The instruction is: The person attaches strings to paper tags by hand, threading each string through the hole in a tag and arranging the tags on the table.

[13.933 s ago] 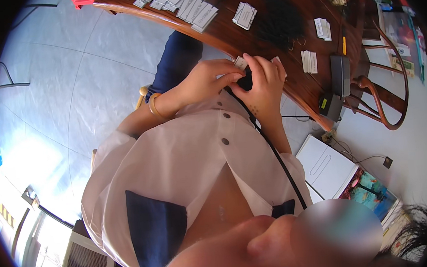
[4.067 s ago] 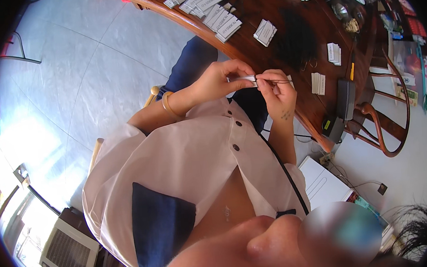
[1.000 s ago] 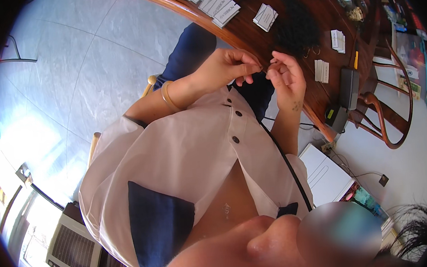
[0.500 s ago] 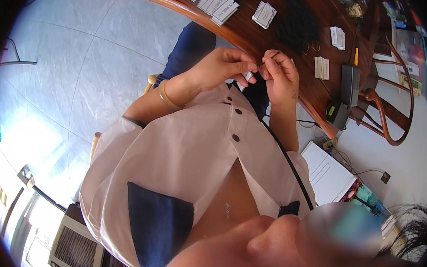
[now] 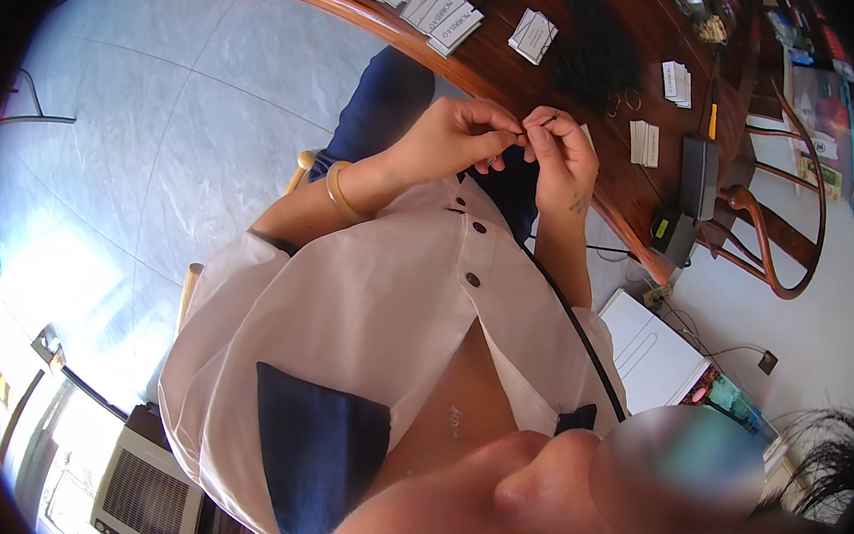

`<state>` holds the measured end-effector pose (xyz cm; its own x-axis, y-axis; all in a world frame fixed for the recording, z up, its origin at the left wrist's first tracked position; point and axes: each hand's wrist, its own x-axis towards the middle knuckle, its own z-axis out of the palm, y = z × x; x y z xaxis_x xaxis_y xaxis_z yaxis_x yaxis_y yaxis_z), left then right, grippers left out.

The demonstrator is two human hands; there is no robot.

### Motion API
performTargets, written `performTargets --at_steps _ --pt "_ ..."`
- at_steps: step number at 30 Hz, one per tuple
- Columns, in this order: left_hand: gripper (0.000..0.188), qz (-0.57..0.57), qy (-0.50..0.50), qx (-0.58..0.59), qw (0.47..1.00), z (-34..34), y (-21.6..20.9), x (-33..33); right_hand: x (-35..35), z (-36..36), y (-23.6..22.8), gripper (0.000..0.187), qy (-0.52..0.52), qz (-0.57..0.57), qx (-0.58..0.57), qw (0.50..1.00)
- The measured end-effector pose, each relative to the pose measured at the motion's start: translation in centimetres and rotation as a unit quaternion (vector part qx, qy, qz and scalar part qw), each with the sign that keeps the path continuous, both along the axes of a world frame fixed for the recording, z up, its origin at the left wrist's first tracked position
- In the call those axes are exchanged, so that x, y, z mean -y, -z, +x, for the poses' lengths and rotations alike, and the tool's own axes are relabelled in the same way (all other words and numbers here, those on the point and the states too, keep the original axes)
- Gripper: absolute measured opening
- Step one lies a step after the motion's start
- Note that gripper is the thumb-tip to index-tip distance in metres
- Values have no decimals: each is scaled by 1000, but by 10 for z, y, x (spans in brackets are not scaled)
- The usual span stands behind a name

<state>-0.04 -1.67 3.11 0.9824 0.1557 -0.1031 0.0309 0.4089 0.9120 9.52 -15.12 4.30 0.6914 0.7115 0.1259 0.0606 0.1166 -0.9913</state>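
Both my hands meet in front of my shirt, close to the table's near edge. My left hand [image 5: 462, 134], with a bangle at its wrist, pinches with thumb and forefinger. Touching it at the fingertips, my right hand [image 5: 564, 156] is also closed in a pinch. Between them runs a short, thin dark strand [image 5: 522, 137] that looks like a cord; most of it is covered by fingers. Beyond the hands, a loose heap of black cords [image 5: 596, 53] lies on the table. A stack of white printed tags [image 5: 533, 36] rests beside that heap.
The dark wooden table [image 5: 502, 75] carries overlapping rows of white tags [image 5: 442, 15] at the far left. Smaller tag stacks [image 5: 645, 143] lie to the right, near a dark box [image 5: 701, 177]. A wooden chair [image 5: 766, 240] stands at the right. A cable [image 5: 577, 325] crosses my shirt.
My fingertips have shifted slightly around the dark strand. A white tag piece that showed under my left fingers is now mostly hidden. The view has moved very little.
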Motion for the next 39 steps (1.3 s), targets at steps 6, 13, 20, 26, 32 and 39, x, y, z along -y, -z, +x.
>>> performTargets --at_steps 6,13,20,26,32,39 --pt "13 8 -26 31 999 -3 5 -2 -7 -3 3 2 35 43 0 998" --pt "22 237 -87 18 967 -5 -9 -22 -27 17 -8 6 22 -26 57 998" --pt "24 529 -234 91 811 32 -19 -55 21 50 -25 15 253 -130 282 916" --pt "41 542 -217 44 810 52 14 -84 70 42 -12 12 207 -212 429 853" --pt "19 550 -292 205 755 26 -2 -46 53 32 -3 16 185 -224 519 804" --pt "12 273 -97 63 955 5 9 -17 -36 48 -10 38 125 -243 628 729"
